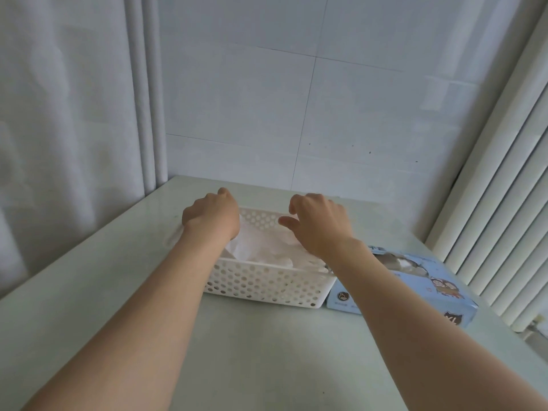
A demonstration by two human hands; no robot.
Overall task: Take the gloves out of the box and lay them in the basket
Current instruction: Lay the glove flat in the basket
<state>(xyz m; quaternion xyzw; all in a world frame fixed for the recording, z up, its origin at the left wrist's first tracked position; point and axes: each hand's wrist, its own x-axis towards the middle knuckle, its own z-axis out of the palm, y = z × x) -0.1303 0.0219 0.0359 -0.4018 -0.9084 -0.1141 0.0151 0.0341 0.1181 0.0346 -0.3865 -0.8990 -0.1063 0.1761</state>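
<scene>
A white perforated basket (267, 287) stands in the middle of the table with thin translucent white gloves (261, 247) heaped inside it. My left hand (212, 216) is over the basket's far left corner with curled fingers. It grips a glove, and a filmy piece of it (174, 237) shows just left of my wrist. My right hand (318, 225) hovers over the right half of the basket, its fingers loosely bent and apart, holding nothing. The light blue glove box (421, 287) lies against the basket's right side, and my right forearm partly covers its opening.
The pale table (252, 351) runs back to a white tiled wall (296, 114). A white curtain (74, 114) hangs at the left. White slatted blinds (504, 203) stand along the right edge, close behind the box.
</scene>
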